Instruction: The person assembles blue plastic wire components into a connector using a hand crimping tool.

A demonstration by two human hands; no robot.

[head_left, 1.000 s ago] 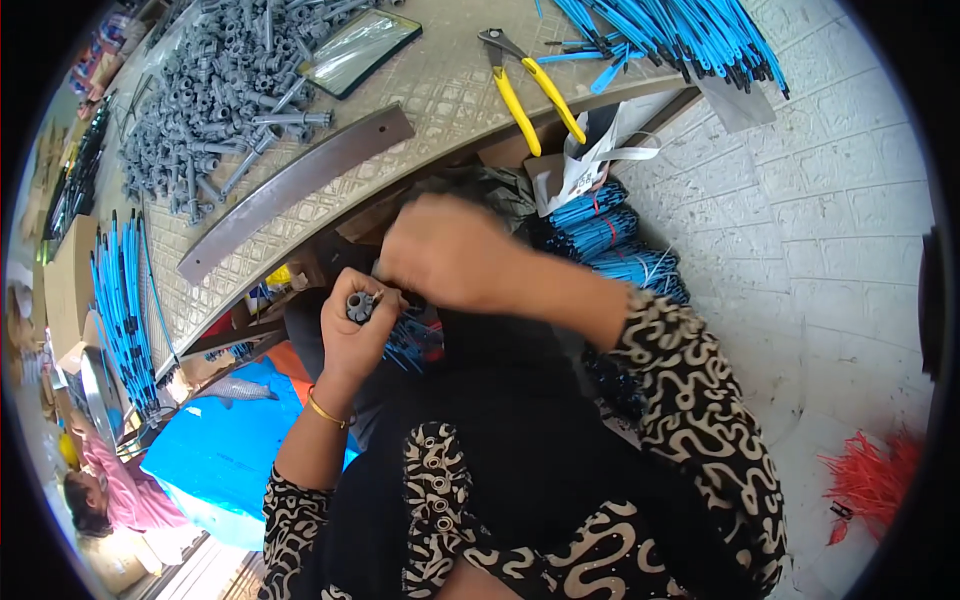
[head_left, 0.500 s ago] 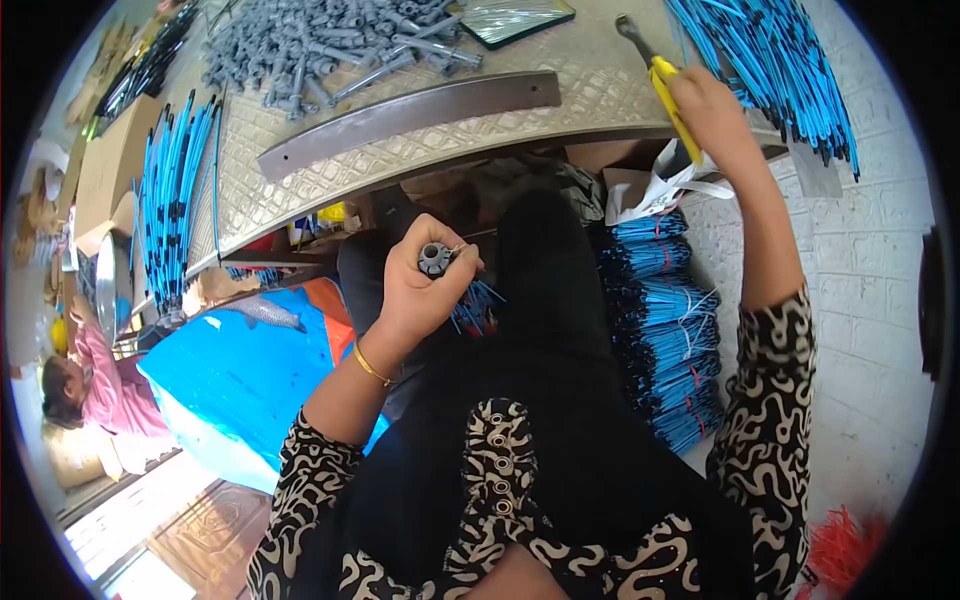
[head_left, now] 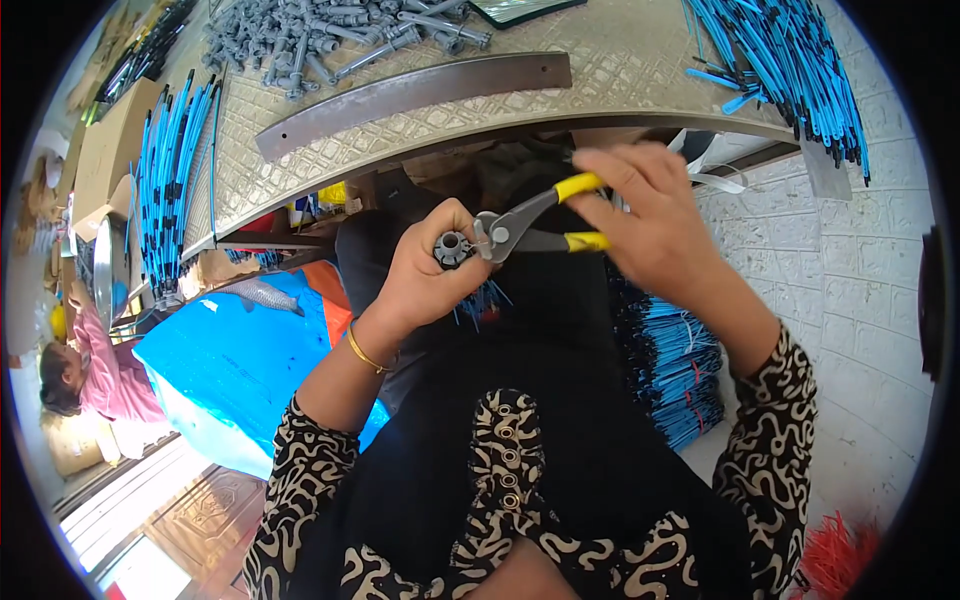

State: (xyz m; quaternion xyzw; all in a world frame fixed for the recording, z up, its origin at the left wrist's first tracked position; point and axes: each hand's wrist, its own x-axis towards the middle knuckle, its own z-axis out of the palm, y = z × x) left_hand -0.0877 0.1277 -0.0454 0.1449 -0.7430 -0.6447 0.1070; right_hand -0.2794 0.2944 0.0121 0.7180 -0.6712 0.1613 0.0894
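Note:
My left hand (head_left: 432, 268) is closed round a dark ribbed ring-shaped part (head_left: 452, 249) with a round hole in its end, held above my lap. What lies below that end is hidden in the fist. Yellow-handled pliers (head_left: 518, 222) are in my right hand (head_left: 650, 220), their handles spread apart. The pliers' jaws sit right beside the ribbed part, at the thumb and fingers of my left hand; whether they bite on anything there is hard to make out.
Grey plastic fittings (head_left: 330, 35) lie heaped on the table (head_left: 610, 95) behind a curved metal strip (head_left: 420, 100). Blue rods with black ends (head_left: 790, 70) lie at the right, more stand at the left (head_left: 170, 190). Tied blue bundles (head_left: 680, 360) are stacked below. A person in pink (head_left: 110, 370) sits far left.
My right hand has brought the pliers from the table's right edge down and left to my left hand. The handles have spread. My left hand has shifted slightly right.

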